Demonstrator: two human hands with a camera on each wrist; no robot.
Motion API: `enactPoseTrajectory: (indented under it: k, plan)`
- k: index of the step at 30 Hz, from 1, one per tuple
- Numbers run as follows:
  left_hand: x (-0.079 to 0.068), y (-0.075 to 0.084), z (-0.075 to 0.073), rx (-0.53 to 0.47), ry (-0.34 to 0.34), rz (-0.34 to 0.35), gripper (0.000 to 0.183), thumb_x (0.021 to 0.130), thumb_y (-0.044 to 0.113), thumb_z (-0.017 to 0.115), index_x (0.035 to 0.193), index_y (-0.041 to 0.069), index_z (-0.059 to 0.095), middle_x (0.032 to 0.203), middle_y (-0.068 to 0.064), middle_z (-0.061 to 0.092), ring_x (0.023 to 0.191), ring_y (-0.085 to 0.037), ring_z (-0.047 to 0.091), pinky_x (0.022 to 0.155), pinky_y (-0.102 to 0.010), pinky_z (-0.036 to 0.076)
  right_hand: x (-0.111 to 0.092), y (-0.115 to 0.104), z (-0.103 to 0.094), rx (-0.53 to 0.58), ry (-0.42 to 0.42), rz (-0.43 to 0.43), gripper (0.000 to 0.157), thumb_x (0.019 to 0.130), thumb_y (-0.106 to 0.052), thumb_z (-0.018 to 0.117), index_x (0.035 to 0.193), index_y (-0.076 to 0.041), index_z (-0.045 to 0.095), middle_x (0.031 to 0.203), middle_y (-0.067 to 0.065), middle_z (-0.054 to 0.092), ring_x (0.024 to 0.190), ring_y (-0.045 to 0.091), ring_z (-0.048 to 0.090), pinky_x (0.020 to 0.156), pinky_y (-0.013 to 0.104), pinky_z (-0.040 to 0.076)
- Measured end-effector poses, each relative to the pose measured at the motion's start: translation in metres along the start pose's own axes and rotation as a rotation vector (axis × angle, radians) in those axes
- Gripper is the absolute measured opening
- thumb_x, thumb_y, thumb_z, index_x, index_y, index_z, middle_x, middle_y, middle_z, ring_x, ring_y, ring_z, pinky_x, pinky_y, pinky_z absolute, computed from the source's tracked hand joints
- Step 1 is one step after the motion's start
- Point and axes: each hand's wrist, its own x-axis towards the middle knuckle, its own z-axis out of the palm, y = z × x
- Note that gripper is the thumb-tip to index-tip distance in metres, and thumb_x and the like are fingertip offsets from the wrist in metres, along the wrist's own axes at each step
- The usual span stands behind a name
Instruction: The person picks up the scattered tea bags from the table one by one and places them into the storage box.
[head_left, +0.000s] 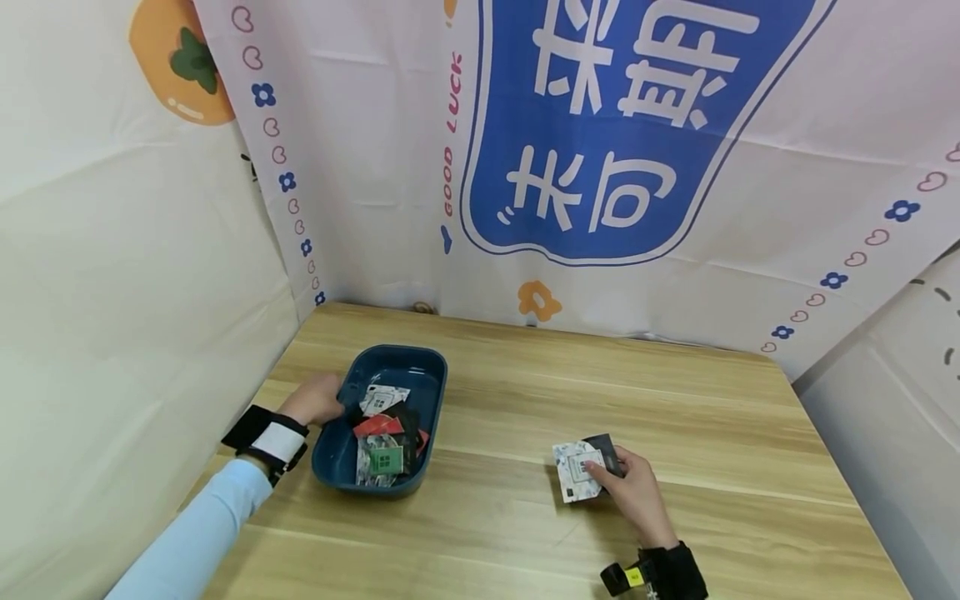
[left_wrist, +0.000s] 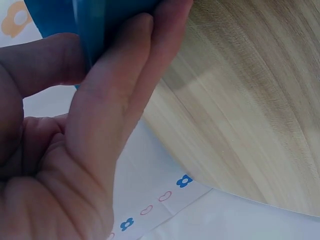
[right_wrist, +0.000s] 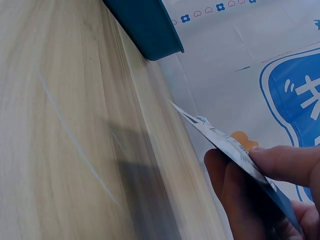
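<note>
A dark blue rectangular bin [head_left: 411,373] stands on the left part of the table, holding several small flat packets. My left hand [head_left: 313,402] grips the bin's left rim; in the left wrist view, the thumb and fingers [left_wrist: 112,85] lie on either side of the blue wall [left_wrist: 90,25]. To the right of the bin, my right hand [head_left: 636,493] pinches a white patterned packet [head_left: 572,477] overlapping a black packet [head_left: 607,450]. These two packets are tilted above the wood in the right wrist view, with the thumb on the upper face.
Inside the bin lie a white packet [head_left: 386,396], a red packet [head_left: 377,426] and a green-labelled packet [head_left: 384,461], among black ones. The wooden table [head_left: 600,383] meets a printed cloth [head_left: 375,167] at its back edge. Another pale cloth [head_left: 112,292] hangs at the left.
</note>
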Motion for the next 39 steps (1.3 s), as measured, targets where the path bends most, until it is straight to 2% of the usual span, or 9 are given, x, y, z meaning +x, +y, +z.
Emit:
enactPoseTrajectory:
  k: [13, 27, 39]
  plan:
    - [-0.006, 0.005, -0.002, 0.031, 0.010, -0.010, 0.009, 0.083, -0.002, 0.057, 0.075, 0.001, 0.056, 0.068, -0.008, 0.054, 0.059, -0.019, 0.054, 0.053, -0.026, 0.044, 0.002, -0.006, 0.014, 0.026, -0.012, -0.001, 0.028, 0.089, -0.008, 0.069, 0.115, 0.003, 0.066, 0.089, 0.009, 0.074, 0.077, 0.015, 0.069, 0.063, 0.023, 0.051]
    - [-0.004, 0.003, 0.002, 0.024, 0.012, -0.008, 0.011, 0.082, -0.002, 0.057, 0.073, 0.003, 0.055, 0.066, -0.007, 0.053, 0.057, -0.018, 0.054, 0.052, -0.025, 0.044, 0.003, -0.014, 0.030, 0.039, -0.041, -0.033, 0.026, 0.088, -0.009, 0.071, 0.112, 0.002, 0.067, 0.091, 0.010, 0.074, 0.078, 0.016, 0.069, 0.065, 0.024, 0.052]
    - [-0.005, 0.005, 0.001, 0.025, 0.024, -0.002, 0.009, 0.082, -0.003, 0.057, 0.075, 0.002, 0.055, 0.069, -0.008, 0.055, 0.058, -0.019, 0.054, 0.052, -0.026, 0.045, 0.007, -0.022, 0.037, 0.015, -0.055, -0.052, 0.025, 0.088, -0.011, 0.072, 0.110, 0.000, 0.068, 0.087, 0.009, 0.075, 0.074, 0.013, 0.065, 0.060, 0.022, 0.045]
